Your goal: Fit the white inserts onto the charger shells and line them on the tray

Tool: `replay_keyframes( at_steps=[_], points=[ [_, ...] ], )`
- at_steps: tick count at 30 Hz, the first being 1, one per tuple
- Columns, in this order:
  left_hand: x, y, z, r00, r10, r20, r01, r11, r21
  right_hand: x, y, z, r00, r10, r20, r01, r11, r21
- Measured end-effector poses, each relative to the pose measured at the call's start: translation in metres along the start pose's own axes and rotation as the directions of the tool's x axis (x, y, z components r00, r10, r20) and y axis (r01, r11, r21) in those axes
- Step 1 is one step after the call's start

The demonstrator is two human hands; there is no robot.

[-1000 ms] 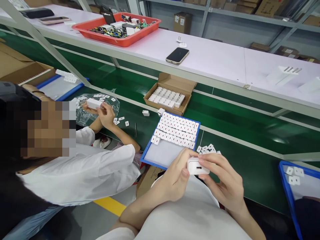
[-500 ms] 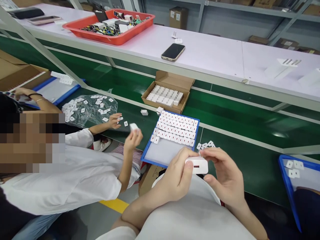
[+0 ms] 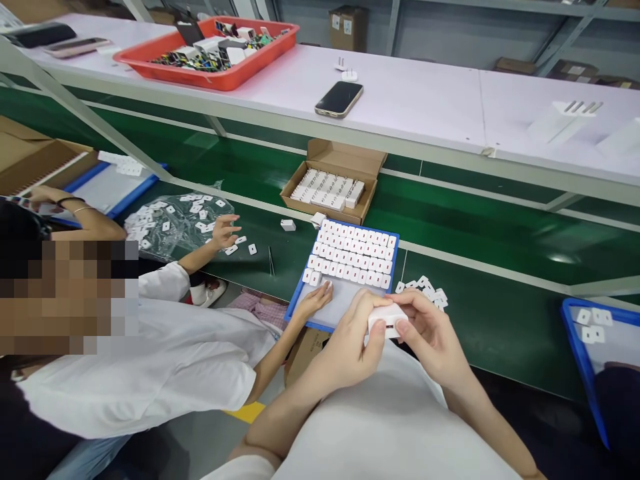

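Both of my hands hold one small white charger block (image 3: 386, 319) close to my body. My left hand (image 3: 350, 347) wraps its left end with the thumb on its face. My right hand (image 3: 430, 333) pinches its right end with the fingertips. Just beyond stands a blue tray (image 3: 305, 293) with rows of white chargers (image 3: 353, 257). A small heap of white cover plates (image 3: 425, 291) lies on the green belt to the right of that tray.
A co-worker's hand (image 3: 315, 300) rests on the blue tray's near left corner; their other hand (image 3: 223, 231) is by a plastic bag of plates (image 3: 175, 223). Behind are a cardboard box of chargers (image 3: 333, 183), a phone (image 3: 339, 99), a red bin (image 3: 205, 57) and another blue tray (image 3: 595, 333).
The co-worker's hand carried a white charger across and reached down onto the blue tray. My hands turned the charger block and drew it slightly left, both still on it.
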State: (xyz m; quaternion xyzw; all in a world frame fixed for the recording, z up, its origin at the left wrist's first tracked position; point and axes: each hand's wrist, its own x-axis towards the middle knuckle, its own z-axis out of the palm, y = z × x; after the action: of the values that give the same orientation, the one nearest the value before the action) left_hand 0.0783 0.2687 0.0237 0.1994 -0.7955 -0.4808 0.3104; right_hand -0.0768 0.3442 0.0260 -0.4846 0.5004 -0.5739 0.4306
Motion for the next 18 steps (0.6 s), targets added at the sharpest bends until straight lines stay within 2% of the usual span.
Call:
replay_keyframes(
  at_steps=[5,8,10,13,16,18],
  points=[
    [-0.004,-0.030,0.007,0.997,-0.068,0.047,0.075,0.984,-0.164,-0.002,0.027,-0.004,1.000,0.008,-0.018,-0.009,0.999,-0.050],
    [-0.009,-0.050,0.012,0.979,-0.175,0.102,0.200,0.921,-0.335,-0.006,0.042,-0.015,0.999,-0.031,-0.023,0.026,0.978,-0.206],
    [-0.012,-0.063,0.015,0.965,-0.231,0.122,0.260,0.884,-0.389,-0.008,0.049,-0.024,0.998,-0.064,0.006,0.062,0.939,-0.339],
    [-0.017,-0.082,0.024,0.968,-0.233,0.096,0.252,0.893,-0.374,-0.011,0.062,-0.034,0.991,-0.094,0.091,0.126,0.882,-0.454],
    [-0.022,-0.097,0.037,0.970,-0.242,0.027,0.232,0.883,-0.409,-0.012,0.081,-0.037,0.990,-0.093,0.101,0.129,0.883,-0.452],
    [-0.025,-0.106,0.046,0.963,-0.268,-0.016,0.227,0.844,-0.486,-0.012,0.097,-0.034,0.995,-0.093,0.027,0.097,0.947,-0.305]
  ],
)
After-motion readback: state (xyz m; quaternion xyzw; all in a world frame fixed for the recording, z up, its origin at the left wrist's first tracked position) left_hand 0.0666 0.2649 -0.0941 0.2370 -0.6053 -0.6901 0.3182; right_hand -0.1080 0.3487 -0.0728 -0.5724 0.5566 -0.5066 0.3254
